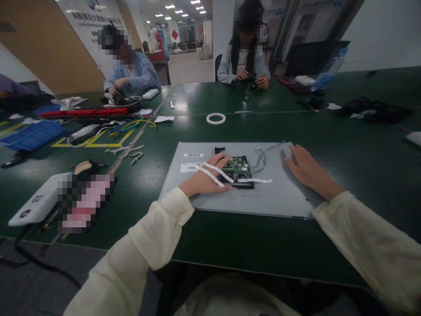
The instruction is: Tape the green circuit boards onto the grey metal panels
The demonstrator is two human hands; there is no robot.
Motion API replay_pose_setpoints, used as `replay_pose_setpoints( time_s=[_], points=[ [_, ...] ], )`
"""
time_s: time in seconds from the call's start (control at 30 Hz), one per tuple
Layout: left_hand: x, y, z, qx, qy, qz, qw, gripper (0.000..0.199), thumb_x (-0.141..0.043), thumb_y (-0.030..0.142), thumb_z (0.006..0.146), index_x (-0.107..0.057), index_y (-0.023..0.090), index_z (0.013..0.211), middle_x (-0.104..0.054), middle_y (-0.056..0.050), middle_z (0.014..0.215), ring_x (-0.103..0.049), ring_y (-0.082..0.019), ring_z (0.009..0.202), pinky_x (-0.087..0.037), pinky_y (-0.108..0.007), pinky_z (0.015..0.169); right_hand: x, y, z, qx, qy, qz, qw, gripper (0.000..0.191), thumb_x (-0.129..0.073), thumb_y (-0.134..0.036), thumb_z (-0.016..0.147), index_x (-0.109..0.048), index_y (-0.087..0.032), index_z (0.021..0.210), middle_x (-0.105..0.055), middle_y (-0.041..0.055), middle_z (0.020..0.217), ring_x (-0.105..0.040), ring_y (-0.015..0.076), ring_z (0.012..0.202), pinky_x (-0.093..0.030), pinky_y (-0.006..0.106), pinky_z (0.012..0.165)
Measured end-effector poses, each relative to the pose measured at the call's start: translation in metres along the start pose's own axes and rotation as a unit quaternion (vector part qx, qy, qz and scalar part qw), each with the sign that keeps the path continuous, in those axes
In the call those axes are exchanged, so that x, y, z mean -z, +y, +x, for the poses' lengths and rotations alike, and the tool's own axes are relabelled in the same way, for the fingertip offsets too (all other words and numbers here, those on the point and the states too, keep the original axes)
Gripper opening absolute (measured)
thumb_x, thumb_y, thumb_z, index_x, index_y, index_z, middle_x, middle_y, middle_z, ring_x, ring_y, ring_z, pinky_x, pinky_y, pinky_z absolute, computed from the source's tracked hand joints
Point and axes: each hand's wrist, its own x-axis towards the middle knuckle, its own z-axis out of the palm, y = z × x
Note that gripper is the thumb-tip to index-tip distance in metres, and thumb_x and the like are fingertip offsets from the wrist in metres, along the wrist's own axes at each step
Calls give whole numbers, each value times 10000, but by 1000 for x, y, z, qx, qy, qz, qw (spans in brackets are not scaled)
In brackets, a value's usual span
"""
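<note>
A flat grey panel (272, 199) lies on the green table before me. Near its middle sits a green circuit board (237, 164) in a black frame, with a grey cable (261, 159) running toward the panel's far right corner. My left hand (210, 175) rests on the panel at the left of the board, fingers reaching its edge; white tape strips (210, 175) lie across the back of that hand. Another strip (255, 180) crosses the black frame's lower part. My right hand (309, 169) lies spread at the panel's right edge, fingertips near the far corner.
Beyond the panel lies a white tape roll (216, 118). To the left are a white power bank (39, 197), a blue basket (33, 135), cables and tools. Two people sit across the table (194, 98); a bottle (330, 70) stands far right.
</note>
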Motion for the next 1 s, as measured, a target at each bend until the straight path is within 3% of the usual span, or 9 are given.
replay_pose_setpoints(
  time_s=[0.6, 0.77, 0.9, 1.0],
  points=[
    [3, 2, -2, 9, 0, 2, 1000, 934, -683, 521, 712, -197, 216, 1449, -242, -136, 1495, -278, -324, 1362, -279, -502, 1109, 21, -14, -2, 14, 45, 69, 997, 596, -329, -417, 891, -356, -89, 1388, -429, 150, 1370, -386, 260, 1283, -303, 417, 1092],
    [6, 3, -5, 10, -8, -12, 1000, 930, -681, 516, 714, -195, 223, 1450, -277, -135, 1474, -310, -323, 1339, -301, -501, 1090, 48, -21, -11, -12, 3, 91, 996, 567, -356, -422, 869, -450, -103, 1328, -486, 144, 1331, -464, 283, 1222, -366, 447, 1044],
    [9, 2, -5, -3, -7, -19, 1000, 894, -671, 479, 730, -204, 211, 1444, -316, -136, 1443, -322, -305, 1331, -281, -479, 1104, 60, -37, -9, 42, -49, 107, 992, 581, -374, -473, 863, -453, -155, 1343, -475, 110, 1354, -472, 285, 1219, -384, 457, 1031],
    [13, 1, -6, -13, -14, -23, 1000, 887, -674, 450, 731, -200, 214, 1443, -321, -134, 1438, -323, -295, 1332, -266, -469, 1113, 55, -47, 7, 76, -48, 106, 990, 573, -382, -455, 858, -464, -143, 1332, -503, 117, 1324, -486, 280, 1204, -386, 456, 1031]
  ],
)
